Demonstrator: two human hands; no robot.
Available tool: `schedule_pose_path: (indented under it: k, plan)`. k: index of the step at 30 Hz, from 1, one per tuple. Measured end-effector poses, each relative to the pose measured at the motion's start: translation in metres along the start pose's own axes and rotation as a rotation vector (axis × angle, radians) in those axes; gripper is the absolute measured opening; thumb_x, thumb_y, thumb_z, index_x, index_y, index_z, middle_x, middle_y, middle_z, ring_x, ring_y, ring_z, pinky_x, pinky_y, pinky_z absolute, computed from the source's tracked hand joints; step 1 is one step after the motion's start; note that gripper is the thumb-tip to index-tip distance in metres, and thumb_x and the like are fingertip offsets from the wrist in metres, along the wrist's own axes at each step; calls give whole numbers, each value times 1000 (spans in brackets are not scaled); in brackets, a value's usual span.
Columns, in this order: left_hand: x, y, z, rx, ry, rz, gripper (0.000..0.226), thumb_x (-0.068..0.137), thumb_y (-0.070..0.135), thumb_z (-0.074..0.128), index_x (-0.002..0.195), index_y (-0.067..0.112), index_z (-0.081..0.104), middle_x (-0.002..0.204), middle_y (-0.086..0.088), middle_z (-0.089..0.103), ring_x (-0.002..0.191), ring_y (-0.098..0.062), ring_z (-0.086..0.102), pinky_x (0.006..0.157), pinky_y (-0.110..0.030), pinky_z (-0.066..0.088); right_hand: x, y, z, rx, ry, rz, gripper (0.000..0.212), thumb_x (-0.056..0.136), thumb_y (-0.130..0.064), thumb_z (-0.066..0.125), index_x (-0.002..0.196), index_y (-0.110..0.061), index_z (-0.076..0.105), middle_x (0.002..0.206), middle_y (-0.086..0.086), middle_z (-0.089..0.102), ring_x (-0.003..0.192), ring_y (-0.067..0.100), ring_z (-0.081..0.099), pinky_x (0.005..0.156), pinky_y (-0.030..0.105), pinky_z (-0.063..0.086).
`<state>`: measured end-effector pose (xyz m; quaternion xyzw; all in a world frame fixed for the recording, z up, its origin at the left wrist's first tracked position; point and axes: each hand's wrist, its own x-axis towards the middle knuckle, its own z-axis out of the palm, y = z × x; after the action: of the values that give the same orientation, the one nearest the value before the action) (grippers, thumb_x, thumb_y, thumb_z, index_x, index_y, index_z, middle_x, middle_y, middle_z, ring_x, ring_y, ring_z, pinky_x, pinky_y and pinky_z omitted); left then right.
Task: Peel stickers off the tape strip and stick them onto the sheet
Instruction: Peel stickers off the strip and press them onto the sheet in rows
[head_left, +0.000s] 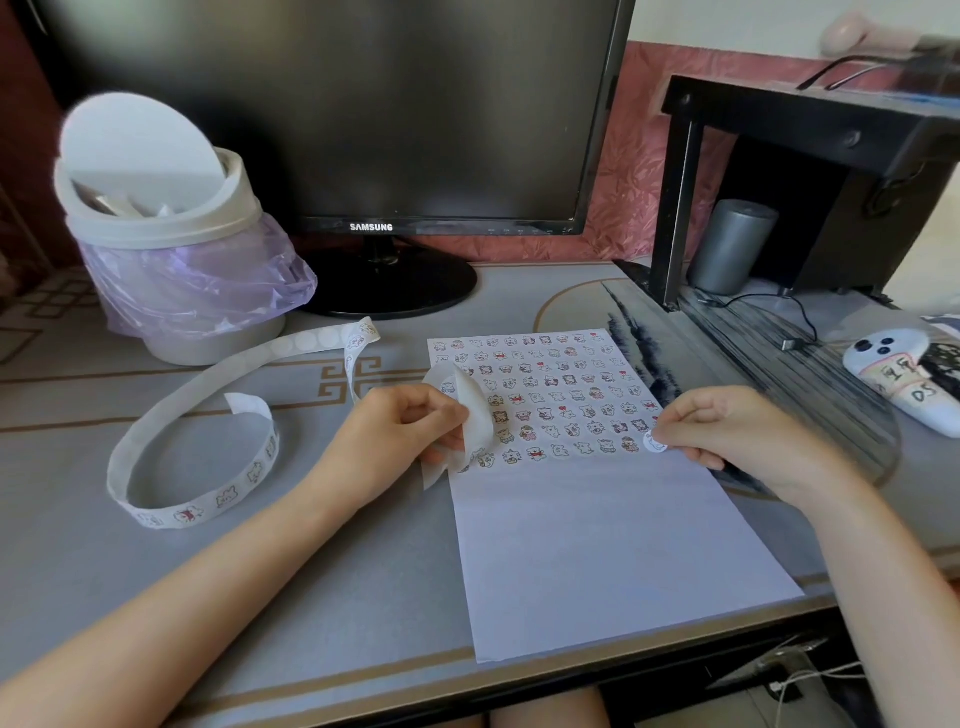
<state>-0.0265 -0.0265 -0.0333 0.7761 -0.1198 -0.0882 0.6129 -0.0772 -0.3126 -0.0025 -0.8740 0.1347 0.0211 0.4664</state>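
Note:
A white sheet (597, 545) lies on the desk, its upper half filled with rows of small cartoon stickers. A long white tape strip (171, 415) curls across the desk at the left, some stickers still on it. My left hand (400, 431) grips the strip's bent end (475, 415) over the sheet's left edge. My right hand (737, 436) pinches one round white sticker (654, 443) at the sheet's right edge, level with the lowest sticker row.
A Samsung monitor (332, 104) stands at the back. A small lidded bin (166, 244) with a purple bag sits at the back left. A black shelf (810, 171), a grey cylinder (732, 244) and a white case (904, 374) crowd the right.

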Motion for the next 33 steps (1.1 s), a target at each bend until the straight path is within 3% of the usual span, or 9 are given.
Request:
schedule_pose_path:
  k: [6,10,19,26,30,33]
  plan:
    - [-1,2,1,-5,-1,4,17,90,14,61,76,7,67,67,4,70,60,-5,66,61,-12,51,1,0,1,9,14,-4,3,80,1,68,82,3,66,52,3,56,35,2,39,39,13,30]
    - [-1,2,1,-2,0,2,16,90,14,61,78,6,67,67,4,70,59,-4,67,60,-12,50,2,2,2,-1,17,2,2,80,1,67,79,0,67,58,6,59,41,5,42,40,14,31]
    - [-1,1,0,6,-3,5,17,90,15,61,75,9,67,68,4,71,61,-6,68,60,-13,50,5,1,5,-90,60,-14,4,78,-2,68,76,-5,67,50,-3,58,33,0,41,39,12,32]
    - [-1,2,1,15,1,9,17,90,14,61,76,7,67,68,3,70,60,-5,67,61,-13,51,2,4,7,-167,129,-58,7,75,-17,77,76,-15,70,72,7,68,59,16,48,55,26,31]
    - [-1,2,0,21,-1,8,17,91,15,60,77,6,67,68,3,70,60,-5,67,62,-13,52,0,5,7,-142,144,-80,16,75,-15,78,85,-12,66,76,8,67,62,16,50,56,27,32]
    - [-1,2,0,24,2,3,18,91,15,60,76,7,67,69,3,71,61,-5,68,63,-13,52,1,7,6,-146,139,-87,10,79,-12,74,85,-12,66,76,6,66,65,16,52,56,24,34]
